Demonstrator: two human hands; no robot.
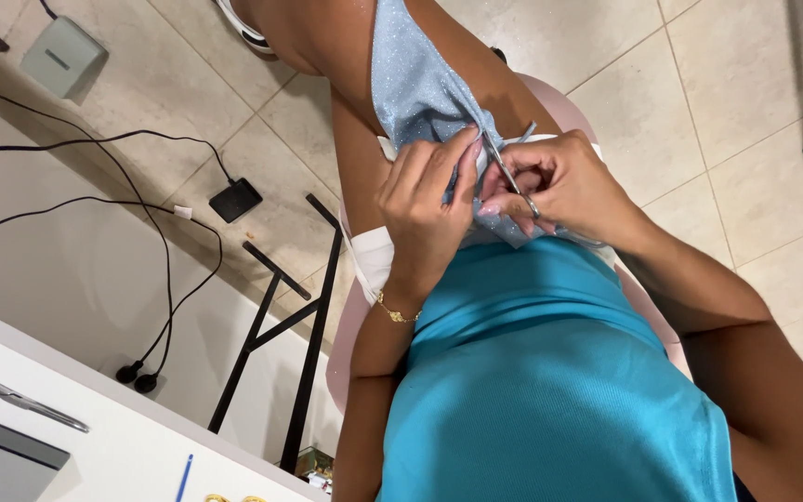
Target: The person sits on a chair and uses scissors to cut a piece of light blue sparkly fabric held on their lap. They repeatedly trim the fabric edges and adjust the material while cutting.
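Note:
A strip of sparkly light-blue fabric (415,84) hangs down over my lap. My left hand (425,209), with a gold bracelet at the wrist, pinches the fabric's lower edge. My right hand (564,181) grips small metal scissors (506,169), blades pointing up at the fabric where my left fingers hold it. Both hands touch each other above white cloth (374,256) and my turquoise top (550,372).
A white table (123,437) at lower left carries large scissors (11,395) and a blue pen (184,477). Black cables, a black adapter (235,200) and a grey box (62,58) lie on the tiled floor. Black table legs (281,325) stand beside my pink chair (350,335).

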